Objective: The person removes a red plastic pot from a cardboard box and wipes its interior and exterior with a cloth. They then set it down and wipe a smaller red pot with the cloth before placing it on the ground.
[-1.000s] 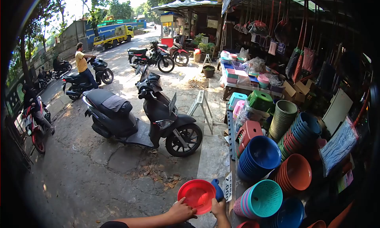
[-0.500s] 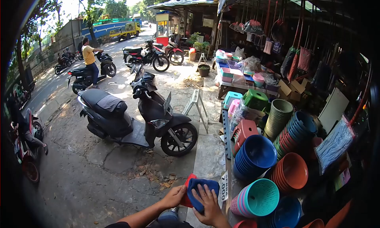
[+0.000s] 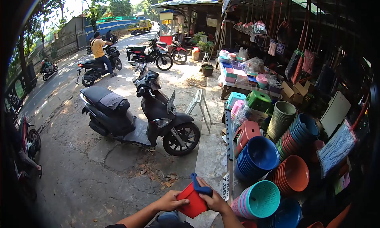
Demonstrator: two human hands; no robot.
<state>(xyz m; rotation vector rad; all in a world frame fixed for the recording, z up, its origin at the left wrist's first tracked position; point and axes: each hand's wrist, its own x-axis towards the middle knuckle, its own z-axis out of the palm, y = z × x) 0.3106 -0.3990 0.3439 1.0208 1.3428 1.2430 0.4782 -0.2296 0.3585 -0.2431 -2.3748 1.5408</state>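
Note:
Low in the middle of the view, my left hand [image 3: 171,201] grips the left side of a red plastic container [image 3: 194,204], thumb on its near face. The container is tilted, and its inside cannot be made out. A dark blue cloth [image 3: 201,187] lies bunched over its upper right edge. Closed around that cloth is my right hand [image 3: 213,199], pressing it against the container. Just right of this hand stand nested pink and turquoise baskets [image 3: 263,199].
Stacked blue buckets [image 3: 259,154], orange buckets [image 3: 295,174] and stools [image 3: 247,133] line the right side. A black scooter [image 3: 146,117] is parked ahead, beside a folding stand [image 3: 200,105]. A person in yellow [image 3: 99,47] straddles a motorbike farther off.
The cloth has shifted from lying flat under my spread right hand to bunched at the container's edge. More of the red container shows. The person in yellow's motorbike has moved right.

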